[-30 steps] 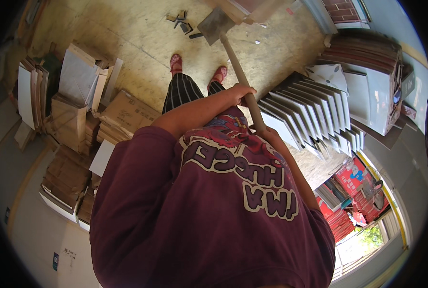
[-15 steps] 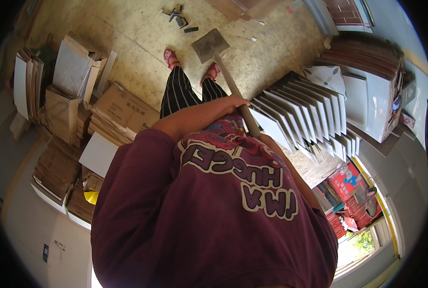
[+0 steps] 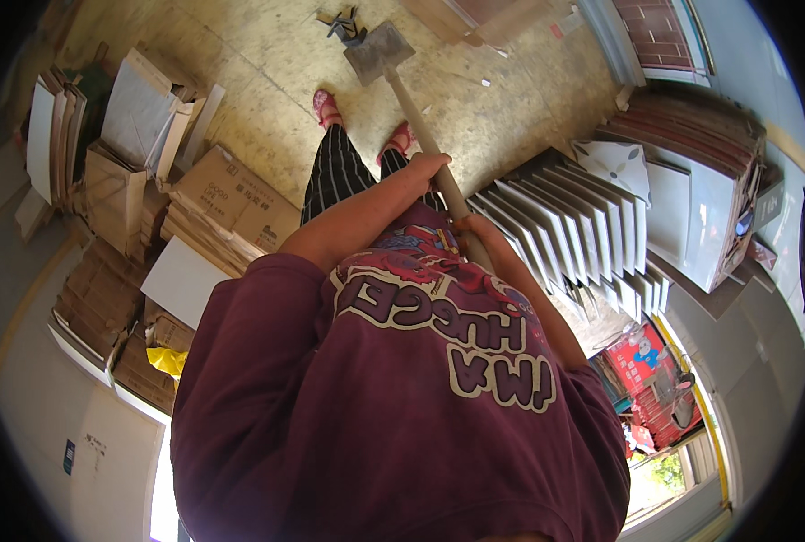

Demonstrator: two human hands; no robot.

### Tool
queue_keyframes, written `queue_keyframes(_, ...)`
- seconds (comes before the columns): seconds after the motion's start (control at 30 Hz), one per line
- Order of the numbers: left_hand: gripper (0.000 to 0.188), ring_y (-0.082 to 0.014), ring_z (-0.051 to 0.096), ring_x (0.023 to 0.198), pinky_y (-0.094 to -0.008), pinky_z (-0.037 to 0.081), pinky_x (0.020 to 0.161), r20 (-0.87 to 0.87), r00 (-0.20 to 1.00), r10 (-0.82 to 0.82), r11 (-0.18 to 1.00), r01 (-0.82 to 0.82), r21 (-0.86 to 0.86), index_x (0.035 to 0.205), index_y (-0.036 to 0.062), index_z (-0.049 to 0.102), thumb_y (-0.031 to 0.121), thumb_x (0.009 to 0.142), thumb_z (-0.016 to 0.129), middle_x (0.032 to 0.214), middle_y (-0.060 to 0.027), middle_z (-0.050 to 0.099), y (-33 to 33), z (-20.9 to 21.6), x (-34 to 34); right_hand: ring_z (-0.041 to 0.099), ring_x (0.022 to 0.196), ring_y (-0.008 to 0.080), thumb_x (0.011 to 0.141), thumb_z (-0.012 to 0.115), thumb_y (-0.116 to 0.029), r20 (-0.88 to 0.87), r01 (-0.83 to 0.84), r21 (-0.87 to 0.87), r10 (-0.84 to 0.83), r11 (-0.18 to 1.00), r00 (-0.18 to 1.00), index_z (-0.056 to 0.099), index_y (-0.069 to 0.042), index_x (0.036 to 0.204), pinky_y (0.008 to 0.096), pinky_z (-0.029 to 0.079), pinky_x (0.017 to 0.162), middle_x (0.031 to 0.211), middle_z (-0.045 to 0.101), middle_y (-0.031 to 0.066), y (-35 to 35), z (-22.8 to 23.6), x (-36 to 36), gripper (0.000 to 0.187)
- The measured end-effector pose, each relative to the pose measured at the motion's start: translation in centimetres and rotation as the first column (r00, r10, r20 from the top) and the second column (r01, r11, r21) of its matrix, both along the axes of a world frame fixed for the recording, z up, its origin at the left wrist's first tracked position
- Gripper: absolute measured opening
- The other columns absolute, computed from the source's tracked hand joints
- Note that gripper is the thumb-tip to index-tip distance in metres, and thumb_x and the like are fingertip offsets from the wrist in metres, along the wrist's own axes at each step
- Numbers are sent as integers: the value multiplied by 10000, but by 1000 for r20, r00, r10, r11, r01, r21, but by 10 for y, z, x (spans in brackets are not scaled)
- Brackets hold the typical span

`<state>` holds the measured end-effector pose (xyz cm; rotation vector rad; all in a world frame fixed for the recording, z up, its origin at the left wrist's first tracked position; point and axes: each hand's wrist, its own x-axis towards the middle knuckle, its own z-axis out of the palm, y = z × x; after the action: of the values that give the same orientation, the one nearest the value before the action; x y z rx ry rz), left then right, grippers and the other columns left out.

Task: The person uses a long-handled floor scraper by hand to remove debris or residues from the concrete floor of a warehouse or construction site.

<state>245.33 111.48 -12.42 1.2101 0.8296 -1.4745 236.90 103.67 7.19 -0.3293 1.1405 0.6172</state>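
A long-handled shovel (image 3: 418, 120) slants away from my waist, its flat, dirty metal blade on the floor beyond my feet. My left hand (image 3: 431, 166) is closed around the wooden handle partway down. Nearer my body, my right hand (image 3: 475, 228) grips the same handle close to its top end; its fingers are partly hidden. Just past the blade's far left edge lie several dark scraps (image 3: 343, 24), which the blade touches or nearly touches.
Cardboard boxes (image 3: 235, 194) and leaning boards stand at my left. A row of upright white tiles (image 3: 565, 212) is close at my right, with more stacked panels (image 3: 691, 181) behind. A small white bit (image 3: 485, 82) lies on the yellowish floor (image 3: 529, 108).
The shovel has slid forward and slightly left, bringing its blade up to the dark scraps. Both hands have moved forward with the handle, and my right hand has come into view.
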Motion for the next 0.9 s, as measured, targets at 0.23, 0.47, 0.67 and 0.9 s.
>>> queue_keyframes(0.23, 191, -267, 565, 579, -404, 496, 478, -96, 971, 217, 970, -226, -92, 829, 2, 488, 122, 706, 570, 656, -108, 515, -7, 4, 9, 406, 477, 60, 670, 501, -127, 116, -81, -33, 85, 996, 990, 441, -26, 943, 184, 360, 425, 654, 455, -7, -11, -48, 12, 297)
queue_keyframes(0.47, 203, -275, 554, 576, -436, 497, 495, -100, 992, 78, 992, -87, -91, 838, -4, 481, 107, 699, 577, 697, -120, 513, -13, -6, 2, 439, 460, 87, 654, 508, -116, 69, -406, -142, 418, 903, 906, 464, -5, 891, 207, 377, 423, 627, 481, 28, -27, -53, 14, 265)
queue_keyframes(0.67, 216, -281, 551, 585, -455, 486, 496, -114, 993, 41, 994, -51, -93, 854, -2, 481, 109, 696, 579, 721, -118, 515, -20, -8, 10, 440, 433, 105, 627, 524, -100, 41, -482, -205, 499, 852, 865, 463, 24, 912, 223, 372, 405, 591, 481, 40, -33, -55, 23, 317)
queue_keyframes(0.9, 231, -298, 557, 611, -472, 489, 526, -122, 991, 63, 991, -77, -111, 861, -6, 477, 111, 694, 585, 740, -130, 517, -13, -14, 51, 435, 422, 102, 644, 528, -107, 38, -533, -221, 554, 817, 832, 468, 20, 917, 224, 363, 390, 584, 476, 37, -32, -60, 64, 307)
